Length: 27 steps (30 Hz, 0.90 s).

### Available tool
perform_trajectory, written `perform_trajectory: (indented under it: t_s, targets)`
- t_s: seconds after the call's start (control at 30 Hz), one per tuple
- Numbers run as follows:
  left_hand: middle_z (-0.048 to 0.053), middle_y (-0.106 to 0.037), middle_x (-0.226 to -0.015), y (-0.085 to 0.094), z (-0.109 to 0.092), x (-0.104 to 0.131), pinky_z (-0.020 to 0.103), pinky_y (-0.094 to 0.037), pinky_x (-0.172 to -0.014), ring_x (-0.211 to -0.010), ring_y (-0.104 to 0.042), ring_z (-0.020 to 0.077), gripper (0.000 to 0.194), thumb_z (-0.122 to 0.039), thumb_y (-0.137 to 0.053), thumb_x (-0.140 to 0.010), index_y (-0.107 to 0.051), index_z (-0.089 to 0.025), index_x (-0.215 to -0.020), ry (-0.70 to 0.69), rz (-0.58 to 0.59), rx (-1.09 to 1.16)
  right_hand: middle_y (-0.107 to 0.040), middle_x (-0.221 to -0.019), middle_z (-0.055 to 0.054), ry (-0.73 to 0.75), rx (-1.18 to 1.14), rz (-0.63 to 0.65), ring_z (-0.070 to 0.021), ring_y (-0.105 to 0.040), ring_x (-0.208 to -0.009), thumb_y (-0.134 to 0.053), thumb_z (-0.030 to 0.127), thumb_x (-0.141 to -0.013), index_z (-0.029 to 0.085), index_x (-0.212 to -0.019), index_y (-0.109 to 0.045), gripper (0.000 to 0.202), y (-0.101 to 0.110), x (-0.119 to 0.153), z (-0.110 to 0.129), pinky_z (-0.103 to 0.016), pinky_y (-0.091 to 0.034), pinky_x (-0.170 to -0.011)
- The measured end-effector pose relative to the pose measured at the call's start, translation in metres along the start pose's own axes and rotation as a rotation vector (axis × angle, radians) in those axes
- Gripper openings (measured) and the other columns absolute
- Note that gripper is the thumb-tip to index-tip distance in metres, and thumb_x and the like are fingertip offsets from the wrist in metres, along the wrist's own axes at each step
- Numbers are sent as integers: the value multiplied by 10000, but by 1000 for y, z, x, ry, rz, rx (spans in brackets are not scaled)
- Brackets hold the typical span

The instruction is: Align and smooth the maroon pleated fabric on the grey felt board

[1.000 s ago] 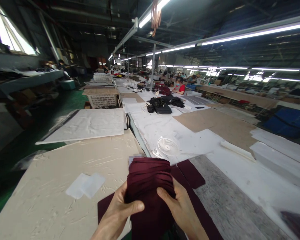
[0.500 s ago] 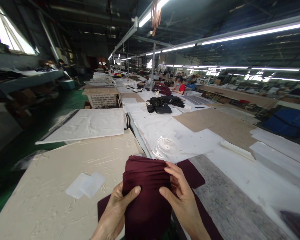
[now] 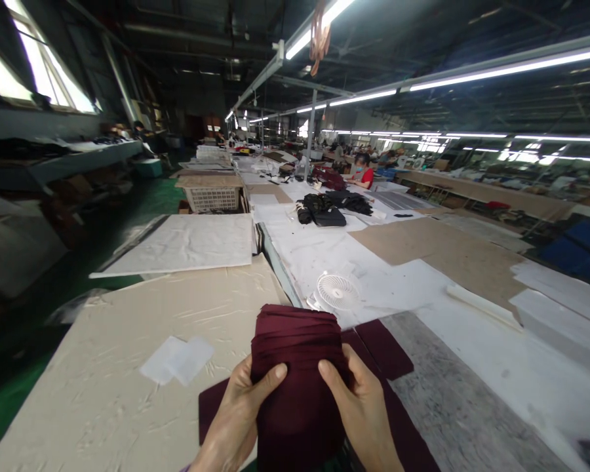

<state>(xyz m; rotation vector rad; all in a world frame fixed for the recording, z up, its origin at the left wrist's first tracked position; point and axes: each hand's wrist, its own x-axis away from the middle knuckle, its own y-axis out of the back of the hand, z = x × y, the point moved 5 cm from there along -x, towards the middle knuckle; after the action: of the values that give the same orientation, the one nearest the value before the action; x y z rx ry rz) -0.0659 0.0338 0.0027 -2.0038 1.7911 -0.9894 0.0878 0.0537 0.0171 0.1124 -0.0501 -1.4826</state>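
Between my hands is a stack of maroon fabric pieces (image 3: 299,393), its layers fanned in ridges along the far end. My left hand (image 3: 240,406) grips the left edge, thumb on top and fingers underneath. On the right edge, my right hand (image 3: 361,400) holds it the same way, its fingers mostly hidden behind the cloth. More maroon fabric (image 3: 386,349) lies beyond my right hand on the table, and another maroon piece (image 3: 210,410) shows under my left wrist.
A small white fan (image 3: 337,290) stands just past the stack. Two white squares (image 3: 177,360) lie on the beige sheet (image 3: 103,393) at left. A grey mottled board (image 3: 452,387) is at right. Farther off are black fabric bundles (image 3: 324,208) and a person in red (image 3: 364,176).
My right fingers have slid down from the stack's far right corner to its side. The fanned layers look slightly more even. The whole view has shifted, with things appearing farther right.
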Motion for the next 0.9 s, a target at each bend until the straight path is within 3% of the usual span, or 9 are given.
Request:
perform_trajectory:
  t_s: [0.23,0.63,0.73,0.9]
  targets:
    - [44,-753,-893,0,2,0,277,-545,-759,-778,-694,185,223,-185,-740,-707,-692,-183,-925,15,18,17,-671,-1095,-85,10,65,-79,-243,-626,-974,-550,421,-870,194,-1118,-586,338,0,0,-6,-316,-506,-826]
    - [36,-751,-869,6,10,-5,256,-545,-726,-788,-690,184,267,-190,-770,-672,-698,-191,-929,12,2,17,-677,-916,-67,5,185,-173,-216,-623,-858,-518,472,-861,177,-903,-593,307,1,1,-4,-298,-496,-773]
    - [32,-751,-891,5,7,-5,258,-542,-745,-837,-685,184,259,-192,-740,-710,-704,-213,-966,1,11,16,-665,-874,-52,5,164,-143,-214,-614,-862,-515,447,-869,186,-894,-583,271,0,1,-9,-298,-495,-770]
    - [50,-748,-922,7,2,-4,282,-538,-770,-902,-674,208,288,-198,-724,-729,-701,-215,-1016,3,41,-31,-587,-1172,-35,75,36,-87,-197,-546,-1083,-592,366,-843,268,-1168,-500,352,7,-3,-12,-307,-446,-931]
